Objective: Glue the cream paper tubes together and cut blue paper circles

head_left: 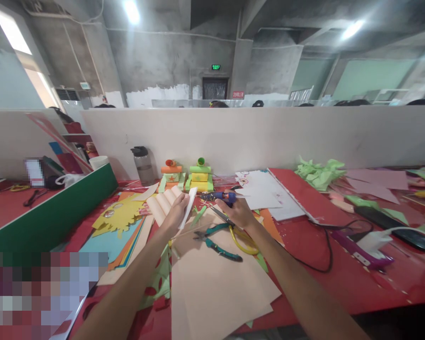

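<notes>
My left hand (pixel 175 215) is closed on a cream paper piece (pixel 160 204) made of several rolled tubes side by side, with a white flap at its right edge. In my right hand (pixel 239 210) is a blue hot glue gun (pixel 224 197), its nozzle pointing left toward the paper piece. Nozzle and paper appear a little apart. Below the hands, green-handled cutting pliers (pixel 221 243) and yellow-handled scissors (pixel 242 241) lie on cream paper sheets (pixel 216 288). Behind stand two rolled-paper models, one orange and green (pixel 172 177), the other yellow and green (pixel 199 177).
A dark water bottle (pixel 143 166) stands by the white partition (pixel 233 137). Left are a green divider (pixel 56 210) and cut yellow paper (pixel 118 215). Right are white sheets (pixel 286 203), green paper scraps (pixel 318 172), a purple power strip (pixel 363 252) and a black cable (pixel 330 250).
</notes>
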Tool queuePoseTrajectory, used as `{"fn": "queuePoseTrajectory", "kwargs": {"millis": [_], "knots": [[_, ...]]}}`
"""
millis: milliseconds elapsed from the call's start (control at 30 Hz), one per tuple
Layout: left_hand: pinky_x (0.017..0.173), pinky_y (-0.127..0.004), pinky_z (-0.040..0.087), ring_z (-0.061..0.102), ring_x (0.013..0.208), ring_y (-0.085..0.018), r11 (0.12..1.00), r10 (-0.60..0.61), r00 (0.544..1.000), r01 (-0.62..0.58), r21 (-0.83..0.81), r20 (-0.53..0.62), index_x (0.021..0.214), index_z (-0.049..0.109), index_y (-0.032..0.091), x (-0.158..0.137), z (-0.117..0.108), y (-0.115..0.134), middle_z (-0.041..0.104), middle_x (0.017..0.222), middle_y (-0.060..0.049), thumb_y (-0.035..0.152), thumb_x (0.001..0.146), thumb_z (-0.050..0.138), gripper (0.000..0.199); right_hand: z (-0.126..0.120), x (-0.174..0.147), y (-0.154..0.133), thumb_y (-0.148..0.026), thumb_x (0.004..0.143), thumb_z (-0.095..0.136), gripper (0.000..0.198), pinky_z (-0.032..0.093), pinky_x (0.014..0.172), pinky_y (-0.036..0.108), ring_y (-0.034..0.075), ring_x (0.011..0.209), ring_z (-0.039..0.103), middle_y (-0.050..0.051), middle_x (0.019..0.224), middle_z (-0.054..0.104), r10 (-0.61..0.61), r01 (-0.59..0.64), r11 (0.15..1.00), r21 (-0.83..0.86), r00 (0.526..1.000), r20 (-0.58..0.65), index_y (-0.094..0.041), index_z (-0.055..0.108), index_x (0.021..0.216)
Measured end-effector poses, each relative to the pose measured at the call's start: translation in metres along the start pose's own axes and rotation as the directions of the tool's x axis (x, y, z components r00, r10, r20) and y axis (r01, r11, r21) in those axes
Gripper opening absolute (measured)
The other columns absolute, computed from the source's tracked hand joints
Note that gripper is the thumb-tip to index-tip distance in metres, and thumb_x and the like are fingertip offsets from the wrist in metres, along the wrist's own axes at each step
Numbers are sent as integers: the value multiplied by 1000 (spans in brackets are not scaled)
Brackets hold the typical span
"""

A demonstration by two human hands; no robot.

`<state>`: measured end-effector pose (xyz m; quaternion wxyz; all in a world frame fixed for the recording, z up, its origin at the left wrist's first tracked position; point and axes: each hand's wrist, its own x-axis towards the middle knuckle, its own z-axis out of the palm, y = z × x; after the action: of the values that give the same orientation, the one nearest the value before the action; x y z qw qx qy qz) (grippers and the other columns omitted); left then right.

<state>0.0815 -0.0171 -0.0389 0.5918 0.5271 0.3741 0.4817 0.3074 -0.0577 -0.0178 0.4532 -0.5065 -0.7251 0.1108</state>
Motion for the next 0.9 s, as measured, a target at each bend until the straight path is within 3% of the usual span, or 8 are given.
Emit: {"fn": "queuePoseTrajectory", "kwargs": {"millis": [233, 467, 733, 900], "knots": [[40, -15, 32, 40, 43, -6, 999, -34, 999, 33, -21, -21, 85, 43, 23, -3, 0, 4, 43, 62, 9, 53, 85, 62, 35, -3, -2, -10, -50, 92, 54, 30, 41, 65, 28, 18, 67, 57, -1, 69, 60, -55, 55, 998, 6, 988, 141, -24, 53, 77], [39, -15, 30, 39, 43, -5, 1000, -3, 1000, 3, 5, -11, 82, 43, 22, -1, -1, 1, 43, 61, 8, 54, 86, 61, 37, -2, -1, -7, -46, 92, 54, 26, 42, 69, 30, 21, 72, 60, 0, 73, 64, -48, 49, 999, -21, 997, 53, -24, 55, 78], [39, -16, 32, 43, 44, -6, 1000, -26, 997, 26, -3, -69, 84, 44, 22, -4, 1, 6, 44, 62, 8, 53, 84, 64, 37, -3, -4, -9, -47, 89, 57, 27, 40, 64, 29, 18, 67, 55, -3, 69, 57, -31, 17, 998, 63, 975, 222, -23, 50, 77], [39, -15, 32, 42, 42, -6, 998, -42, 999, 40, -57, -34, 85, 43, 23, -6, 1, 9, 43, 61, 9, 52, 83, 65, 37, -4, -3, -8, -45, 90, 57, 25, 39, 67, 30, 19, 70, 55, -2, 70, 56, -11, -1, 998, 63, 982, 189, -23, 51, 79]]}}
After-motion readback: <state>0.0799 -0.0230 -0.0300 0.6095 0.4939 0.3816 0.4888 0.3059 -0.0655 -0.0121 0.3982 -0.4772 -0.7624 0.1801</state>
